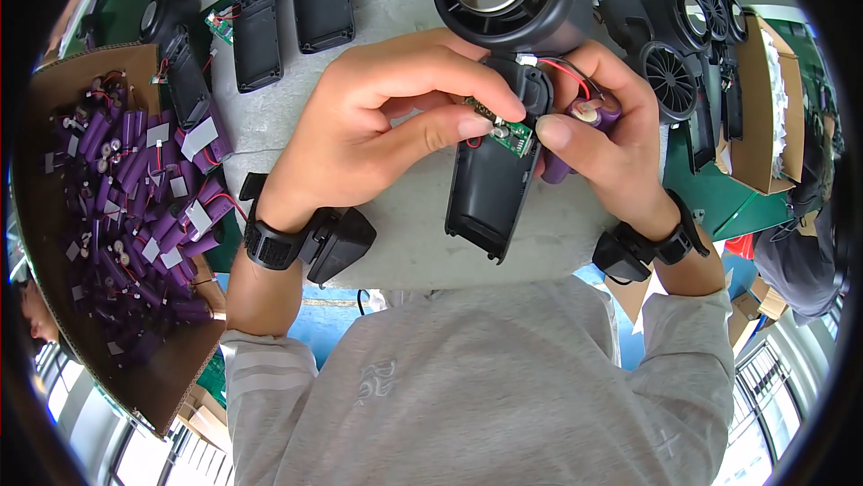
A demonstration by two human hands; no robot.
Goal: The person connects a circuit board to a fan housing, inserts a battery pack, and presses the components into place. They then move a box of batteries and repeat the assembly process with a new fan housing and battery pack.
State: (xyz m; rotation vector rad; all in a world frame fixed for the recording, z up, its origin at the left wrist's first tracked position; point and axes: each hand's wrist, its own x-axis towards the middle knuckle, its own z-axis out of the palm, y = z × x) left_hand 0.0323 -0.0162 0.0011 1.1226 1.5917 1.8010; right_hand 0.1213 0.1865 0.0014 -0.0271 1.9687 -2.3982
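Between the thumb and fingertips of my left hand (360,126) is a small green circuit board (514,138). It sits over the hollow handle (488,198) of a black handheld fan (512,14), whose round head points away from me. Curled around a purple battery pack (557,167), my right hand (620,149) has its thumb tip close to the board's right edge; I cannot tell whether they touch. Red and black wires (575,72) run from a white connector (527,60) near the top of the handle toward the battery pack. My fingers partly cover the pack.
At left stands a cardboard box (193,369) of purple battery packs (135,180). Open black handles (258,45) with boards lie at the far left of the grey mat (395,0). More fan heads (670,81) and another cardboard box (764,158) are at right. A person (796,252) is beyond.
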